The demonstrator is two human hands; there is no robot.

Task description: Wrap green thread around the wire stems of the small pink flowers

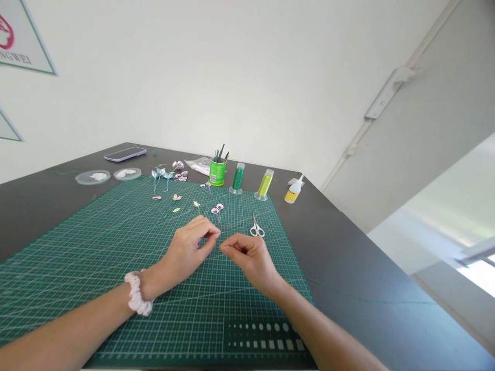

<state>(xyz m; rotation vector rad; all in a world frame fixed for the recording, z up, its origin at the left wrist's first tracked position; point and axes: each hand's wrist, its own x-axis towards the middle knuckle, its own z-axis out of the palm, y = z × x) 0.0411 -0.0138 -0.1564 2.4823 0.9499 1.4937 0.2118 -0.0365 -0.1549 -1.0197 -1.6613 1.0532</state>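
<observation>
Over the middle of the green cutting mat [116, 247], my left hand [194, 240] is closed in a pinch, thumb against fingertips. Close beside it, my right hand [249, 256] pinches too, its fingertips a small gap from the left ones. Whatever either pinch holds is too small to make out. Just beyond the hands lie a pair of pink wire-stemmed petals [217, 209] and a small white flower [196, 204]. White-handled scissors [257, 231] rest on the mat past my right hand. A pale green leaf [176, 210] and a peach flower [177, 197] lie farther left.
Along the mat's far edge stand a green tin of tools [217, 172], a dark green thread spool [237, 179], a yellow-green spool [264, 185] and a glue bottle [294, 190]. Blue flowers [162, 174], shallow dishes [93, 177] and a phone [126, 153] lie at back left.
</observation>
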